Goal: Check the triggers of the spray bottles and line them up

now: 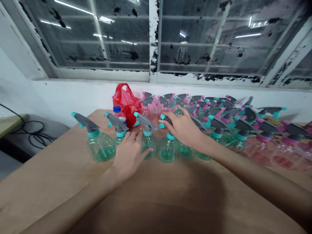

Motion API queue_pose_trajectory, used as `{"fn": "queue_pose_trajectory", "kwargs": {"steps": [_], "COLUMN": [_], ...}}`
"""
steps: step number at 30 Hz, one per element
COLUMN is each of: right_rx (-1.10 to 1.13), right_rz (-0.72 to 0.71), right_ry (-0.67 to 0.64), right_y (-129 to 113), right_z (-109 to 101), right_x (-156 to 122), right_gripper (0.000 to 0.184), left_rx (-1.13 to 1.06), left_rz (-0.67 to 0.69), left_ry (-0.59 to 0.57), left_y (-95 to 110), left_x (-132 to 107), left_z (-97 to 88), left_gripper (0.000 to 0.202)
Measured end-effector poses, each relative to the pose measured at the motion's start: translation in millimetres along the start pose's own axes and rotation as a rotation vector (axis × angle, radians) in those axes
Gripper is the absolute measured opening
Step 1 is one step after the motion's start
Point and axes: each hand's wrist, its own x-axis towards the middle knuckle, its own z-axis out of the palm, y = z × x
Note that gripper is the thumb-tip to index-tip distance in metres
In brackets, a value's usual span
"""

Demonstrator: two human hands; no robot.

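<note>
A row of clear green spray bottles with grey triggers and teal collars stands at the back of a brown table point(60, 182). My left hand point(129, 152) lies with fingers stretched against the sides of two of them, the second bottle point(118, 130) and the third bottle point(148, 138). My right hand point(182, 128) rests on the grey trigger head of the fourth green bottle point(167, 149), fingers curled over it. The leftmost green bottle point(98, 144) stands apart from both hands.
Behind and to the right crowd several more spray bottles, green and pink point(268, 143). A red plastic bag point(126, 100) and a blue-capped bottle point(117, 110) sit by the white wall under a window. Black cables point(36, 133) lie at the left.
</note>
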Motion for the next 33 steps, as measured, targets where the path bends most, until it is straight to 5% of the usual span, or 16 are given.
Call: {"fn": "queue_pose_trajectory", "kwargs": {"steps": [11,18,21,28,33], "right_rx": [0.061,0.181,0.281,0.868,1.002], "right_rz": [0.026,0.023,0.046,0.110,0.246], "right_ry": [0.006,-0.011,-0.039,-0.340,-0.288], "right_y": [-12.9,-20.5,-19.3,32.0,60.0], "right_z": [-26.5,-54.2,-67.6,-83.7,-71.3], "right_x": [-32.9,-64.6,-81.6,-142.7,-180.3], "right_gripper": [0.033,0.032,0.030,0.040,0.071], "left_rx": [-0.076,-0.410,-0.540,-0.758,-0.846], "left_rz": [0.034,0.070,0.075,0.096,0.130], "left_ry": [0.045,-0.213,-0.276,-0.303,-0.337], "left_y": [26.7,76.8,97.0,131.2,153.4], "left_x": [-30.0,-50.4,-55.9,-66.2,-60.0], "left_z": [-24.7,-21.6,-12.1,9.3,18.8], "left_gripper": [0.055,0.083,0.077,0.067,0.071]}}
